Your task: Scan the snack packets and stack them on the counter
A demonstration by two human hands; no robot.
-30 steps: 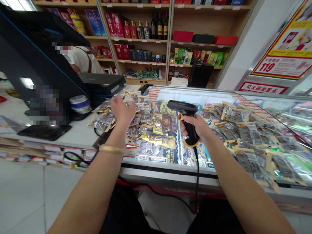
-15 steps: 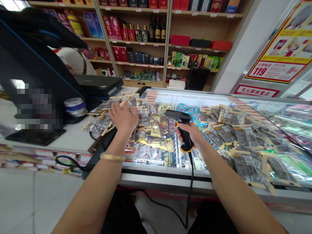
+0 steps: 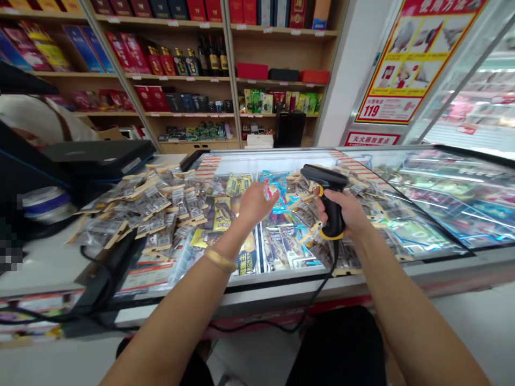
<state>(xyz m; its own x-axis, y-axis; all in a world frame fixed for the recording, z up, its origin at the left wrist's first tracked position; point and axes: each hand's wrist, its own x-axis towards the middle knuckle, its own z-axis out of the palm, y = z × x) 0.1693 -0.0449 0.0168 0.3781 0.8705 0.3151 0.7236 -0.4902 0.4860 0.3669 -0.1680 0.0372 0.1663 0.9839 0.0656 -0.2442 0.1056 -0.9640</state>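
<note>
My right hand [image 3: 349, 210] is wrapped round the grip of a black and yellow barcode scanner [image 3: 333, 214], held above the glass top of a chest freezer [image 3: 225, 161]. Its black cable [image 3: 322, 287] hangs down toward the freezer's front edge. My left hand [image 3: 253, 205], with a gold bangle on the wrist, reaches over the middle of the glass beside a blue package [image 3: 273, 182]. Its thumb points right; the other fingers are hidden behind the hand. Clear packets with tan edges [image 3: 155, 201] lie piled on the left. More such packets [image 3: 317, 241] lie on the right, partly behind the scanner.
A counter [image 3: 48, 276] on the left bears a black device [image 3: 96, 155] and a round tin-like stack [image 3: 46, 206]. Shelves [image 3: 177, 75] with boxes and bottles stand behind. A person in a white top [image 3: 40, 118] is at the far left. A poster [image 3: 414, 59] hangs on the pillar.
My left hand has moved right, off the left packet pile to the middle of the freezer. The scanner in my right hand has shifted right. The camera view has turned right.
</note>
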